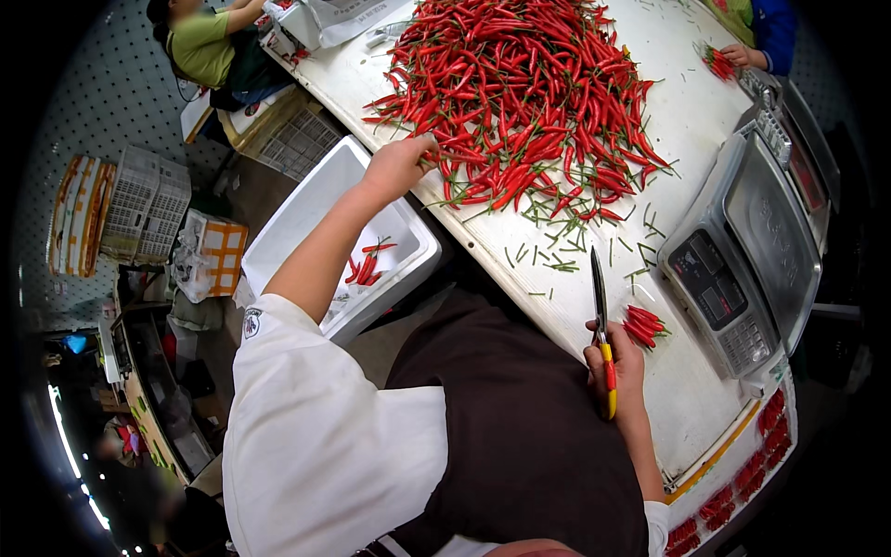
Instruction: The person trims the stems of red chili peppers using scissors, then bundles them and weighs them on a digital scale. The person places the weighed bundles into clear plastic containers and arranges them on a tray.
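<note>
My left hand (398, 167) reaches to the near left edge of a large heap of red chili peppers (515, 90) on the white table (515, 292); its fingertips touch green stems there, and whether they grip one is unclear. Scissors (602, 334) with red and yellow handles are in my right hand (618, 362), blades pointing up and away, seemingly closed. Just beyond that hand's fingers lies a small bunch of red chilies (644, 326). Cut green stem pieces (564, 240) are scattered between the heap and the scissors.
A digital scale (738, 264) stands at the right. Below the table's left edge, a white foam box (334, 157) holds several chilies (369, 264). Packed chilies fill a tray (738, 480) at lower right. Two other people work across the table; one person's hand (743, 56) holds chilies.
</note>
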{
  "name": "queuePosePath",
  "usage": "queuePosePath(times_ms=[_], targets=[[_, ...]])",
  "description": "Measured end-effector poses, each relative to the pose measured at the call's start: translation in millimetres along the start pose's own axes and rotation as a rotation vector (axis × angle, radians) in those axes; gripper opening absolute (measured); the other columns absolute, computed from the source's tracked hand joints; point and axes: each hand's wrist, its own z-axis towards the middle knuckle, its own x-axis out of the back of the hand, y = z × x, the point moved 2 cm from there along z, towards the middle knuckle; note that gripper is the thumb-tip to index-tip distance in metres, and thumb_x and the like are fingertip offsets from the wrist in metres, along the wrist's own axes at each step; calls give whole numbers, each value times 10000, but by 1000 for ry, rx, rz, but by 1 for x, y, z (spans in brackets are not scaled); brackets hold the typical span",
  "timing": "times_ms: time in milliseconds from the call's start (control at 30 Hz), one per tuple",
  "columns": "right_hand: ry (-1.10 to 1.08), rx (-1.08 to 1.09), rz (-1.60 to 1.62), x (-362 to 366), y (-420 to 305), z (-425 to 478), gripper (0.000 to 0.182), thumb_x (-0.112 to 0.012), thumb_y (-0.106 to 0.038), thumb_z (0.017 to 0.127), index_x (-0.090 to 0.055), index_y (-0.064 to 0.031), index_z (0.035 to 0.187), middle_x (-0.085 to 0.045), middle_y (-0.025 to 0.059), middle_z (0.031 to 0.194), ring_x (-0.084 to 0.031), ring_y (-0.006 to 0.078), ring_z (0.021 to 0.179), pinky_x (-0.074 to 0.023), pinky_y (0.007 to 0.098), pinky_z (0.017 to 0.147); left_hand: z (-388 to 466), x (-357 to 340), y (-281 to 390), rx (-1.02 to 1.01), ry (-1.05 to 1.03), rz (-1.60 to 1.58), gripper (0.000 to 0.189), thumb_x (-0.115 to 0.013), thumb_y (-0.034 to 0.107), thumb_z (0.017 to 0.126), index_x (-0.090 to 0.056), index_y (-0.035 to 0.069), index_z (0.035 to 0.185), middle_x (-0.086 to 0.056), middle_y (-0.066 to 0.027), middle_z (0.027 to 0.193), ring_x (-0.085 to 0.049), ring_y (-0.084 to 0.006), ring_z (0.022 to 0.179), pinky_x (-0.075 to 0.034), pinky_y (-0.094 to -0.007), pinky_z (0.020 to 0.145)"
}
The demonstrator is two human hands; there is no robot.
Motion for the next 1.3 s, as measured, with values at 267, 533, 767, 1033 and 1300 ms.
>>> queuePosePath(times_ms=[267,533,767,1033,1300], targets=[[-26,-36,66,-3,-3,2,236,-599,-24,929,-604,-26,1165,-515,-22,712,-485,52,492,-404,223,460,-20,29,14,508,-409,-1382,165,-660,204,991,-663,45,1036,-356,100,668,-274,-22,548,-227,-202,472],[-34,-82,103,-3,-8,0,224,-610,-56,935,-605,-32,1158,-505,-33,687,-478,50,495,-395,222,463,-22,27,29,531,-454,-1589,158,-608,154,1017,-656,25,1095,-375,93,678,-274,-21,529,-247,-187,462],[-37,-107,142,-3,-8,0,228,-619,-58,933,-610,-34,1159,-505,-37,719,-478,46,518,-396,220,478,-20,28,18,480,-191,-1433,137,-595,218,968,-624,87,999,-573,26,770,-486,-56,665,-332,-201,488],[-40,-67,87,-4,1,0,267,-668,-85,917,-615,-33,1173,-490,-35,717,-459,52,567,-390,224,523,-2,24,9,371,-189,-1165,124,-589,180,923,-596,93,1011,-632,-14,774,-550,-114,667,-368,-245,517],[-38,-44,72,-5,7,0,257,-651,-91,924,-617,-23,1170,-511,-22,756,-482,50,525,-402,230,482,26,-8,68,-34,-1,152,306,-718,212,886,-701,71,1157,-724,-180,996,-694,-344,953,-546,-433,809]])
